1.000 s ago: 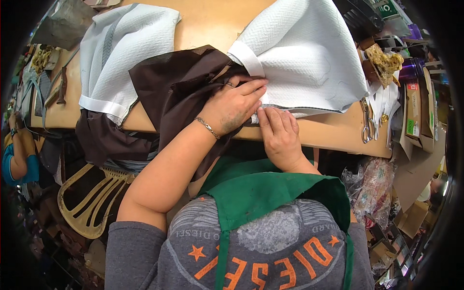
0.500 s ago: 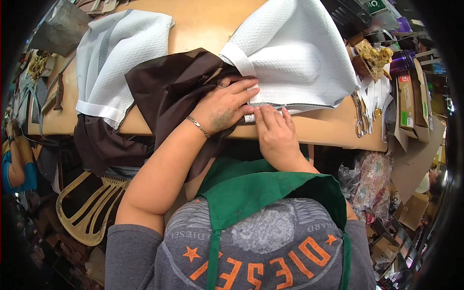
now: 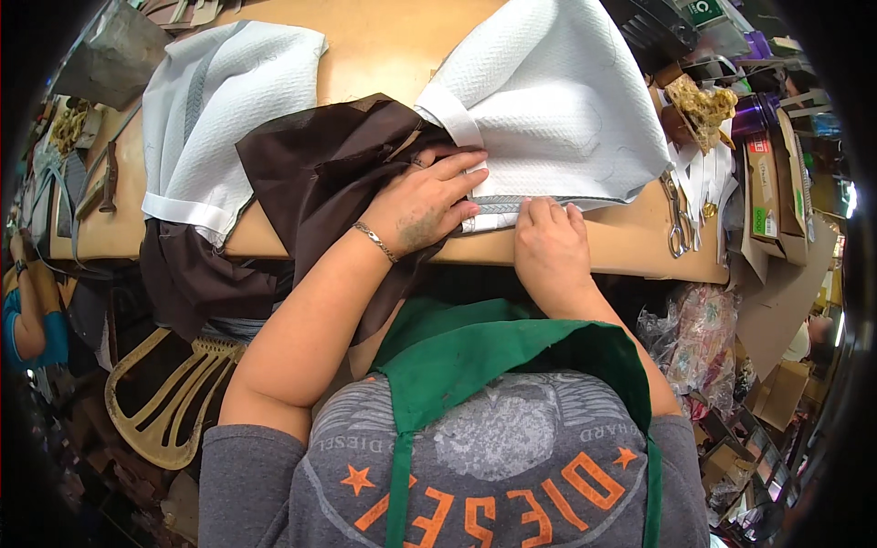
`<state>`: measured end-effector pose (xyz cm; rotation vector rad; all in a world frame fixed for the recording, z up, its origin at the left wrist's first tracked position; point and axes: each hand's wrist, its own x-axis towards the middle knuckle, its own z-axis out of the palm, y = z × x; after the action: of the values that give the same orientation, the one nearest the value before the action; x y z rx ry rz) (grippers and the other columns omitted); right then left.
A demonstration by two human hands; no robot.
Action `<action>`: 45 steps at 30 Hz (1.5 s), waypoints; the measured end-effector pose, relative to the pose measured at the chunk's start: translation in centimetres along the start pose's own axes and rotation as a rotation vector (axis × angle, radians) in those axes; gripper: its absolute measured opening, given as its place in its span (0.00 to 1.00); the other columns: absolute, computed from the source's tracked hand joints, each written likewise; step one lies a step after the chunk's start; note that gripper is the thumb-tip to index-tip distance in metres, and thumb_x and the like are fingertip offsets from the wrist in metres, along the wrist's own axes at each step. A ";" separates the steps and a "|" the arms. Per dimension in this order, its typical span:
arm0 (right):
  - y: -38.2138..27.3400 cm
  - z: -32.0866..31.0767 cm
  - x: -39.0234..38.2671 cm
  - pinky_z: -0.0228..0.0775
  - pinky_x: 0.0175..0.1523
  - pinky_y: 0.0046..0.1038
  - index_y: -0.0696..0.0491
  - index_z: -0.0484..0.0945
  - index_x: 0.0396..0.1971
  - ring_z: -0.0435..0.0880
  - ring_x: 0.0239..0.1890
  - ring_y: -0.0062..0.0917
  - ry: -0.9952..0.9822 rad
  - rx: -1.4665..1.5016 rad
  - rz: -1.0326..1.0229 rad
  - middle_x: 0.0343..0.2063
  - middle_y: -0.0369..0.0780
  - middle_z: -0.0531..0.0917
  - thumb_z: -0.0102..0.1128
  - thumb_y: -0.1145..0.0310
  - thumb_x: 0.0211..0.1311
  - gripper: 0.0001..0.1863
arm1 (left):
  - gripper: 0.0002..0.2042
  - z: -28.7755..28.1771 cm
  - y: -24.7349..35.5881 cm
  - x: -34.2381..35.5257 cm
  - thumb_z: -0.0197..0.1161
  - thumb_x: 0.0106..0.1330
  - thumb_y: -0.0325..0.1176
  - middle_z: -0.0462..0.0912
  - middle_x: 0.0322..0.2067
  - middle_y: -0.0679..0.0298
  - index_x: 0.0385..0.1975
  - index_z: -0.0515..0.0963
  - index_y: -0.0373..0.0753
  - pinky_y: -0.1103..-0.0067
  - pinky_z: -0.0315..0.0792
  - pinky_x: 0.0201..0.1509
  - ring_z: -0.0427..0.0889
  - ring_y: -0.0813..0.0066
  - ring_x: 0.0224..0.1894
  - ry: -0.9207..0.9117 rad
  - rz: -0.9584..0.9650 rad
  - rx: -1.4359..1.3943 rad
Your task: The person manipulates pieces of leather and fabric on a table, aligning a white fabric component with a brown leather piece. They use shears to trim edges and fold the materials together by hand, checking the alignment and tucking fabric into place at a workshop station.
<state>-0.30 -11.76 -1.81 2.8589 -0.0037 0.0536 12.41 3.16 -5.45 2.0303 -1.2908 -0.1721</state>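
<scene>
A white textured fabric piece point(image 3: 557, 110) lies on the table in front of me, its near edge folded back to show a grey strip point(image 3: 502, 202). My left hand point(image 3: 422, 208) rests flat, fingers stretched, over the white band point(image 3: 454, 116) and the bunched dark brown cloth point(image 3: 315, 160) joined to it. Along the folded edge, further right, my right hand point(image 3: 554, 245) has its fingers together and bent onto the hem; its thumb is hidden. At the left sits a second white textured piece point(image 3: 233, 100), with brown cloth hanging off the table.
Scissors point(image 3: 677, 216) lie near the table's right edge beside white strips point(image 3: 715, 178). A hammer point(image 3: 110, 178) is at the far left. Cardboard boxes point(image 3: 776, 183) crowd the right side. A tan plastic chair point(image 3: 174, 397) stands lower left. Another person's arm point(image 3: 27, 315) shows at the left rim.
My right hand has slid right along the folded edge, away from my left hand, uncovering more of the grey strip. My left hand stays in place.
</scene>
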 end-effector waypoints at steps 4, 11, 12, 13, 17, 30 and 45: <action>1.1 0.4 -0.6 0.64 0.54 0.40 0.57 0.79 0.32 0.74 0.47 0.31 -0.022 -0.051 0.021 0.36 0.41 0.75 0.51 0.68 0.50 0.12 | 0.20 -0.1 0.1 0.0 0.62 0.56 0.38 0.71 0.54 0.66 0.49 0.74 0.41 0.71 0.67 0.56 0.68 0.59 0.52 0.005 0.012 0.015; 4.0 1.7 -2.2 0.61 0.54 0.39 0.54 0.79 0.31 0.72 0.49 0.28 -0.001 -0.181 0.078 0.38 0.37 0.74 0.51 0.67 0.50 0.11 | 0.19 0.1 0.2 -0.1 0.62 0.57 0.38 0.71 0.55 0.66 0.49 0.74 0.41 0.71 0.66 0.57 0.68 0.59 0.52 -0.001 0.013 0.033; 4.2 1.9 -2.5 0.61 0.56 0.40 0.54 0.79 0.31 0.71 0.50 0.27 0.006 -0.195 0.081 0.40 0.37 0.74 0.50 0.67 0.51 0.11 | 0.19 0.2 0.2 -0.1 0.61 0.57 0.39 0.71 0.55 0.66 0.49 0.74 0.41 0.71 0.66 0.57 0.68 0.59 0.52 -0.001 0.011 0.028; 4.5 2.0 -2.7 0.60 0.56 0.41 0.54 0.79 0.32 0.71 0.50 0.27 -0.018 -0.192 0.100 0.40 0.38 0.73 0.50 0.67 0.51 0.12 | 0.20 0.2 0.2 -0.1 0.62 0.57 0.39 0.71 0.55 0.66 0.49 0.74 0.41 0.71 0.66 0.57 0.68 0.59 0.52 -0.007 0.015 0.035; 5.2 1.7 -2.8 0.57 0.59 0.45 0.56 0.75 0.41 0.69 0.53 0.29 -0.040 -0.112 0.218 0.44 0.39 0.72 0.49 0.68 0.52 0.16 | 0.20 0.0 0.1 0.0 0.62 0.57 0.39 0.71 0.55 0.66 0.49 0.74 0.41 0.71 0.66 0.57 0.68 0.59 0.53 -0.010 0.029 0.047; -2.3 2.0 -0.4 0.61 0.56 0.43 0.62 0.73 0.47 0.71 0.51 0.34 0.172 0.325 -0.045 0.45 0.44 0.73 0.47 0.68 0.52 0.22 | 0.23 -0.4 0.1 0.3 0.63 0.55 0.38 0.69 0.56 0.65 0.52 0.72 0.42 0.71 0.65 0.56 0.68 0.58 0.52 -0.081 0.041 0.099; 1.6 0.6 -1.4 0.64 0.45 0.34 0.53 0.78 0.31 0.73 0.42 0.33 0.362 0.837 0.241 0.36 0.39 0.75 0.58 0.72 0.49 0.08 | 0.08 -3.7 2.4 0.1 0.60 0.61 0.30 0.80 0.31 0.63 0.37 0.78 0.34 0.86 0.70 0.36 0.77 0.82 0.31 0.273 -0.454 -0.727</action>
<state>-1.72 -13.46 -2.02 3.5995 -0.3238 0.7925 12.39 4.34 -1.20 1.5935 -0.4705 -0.4780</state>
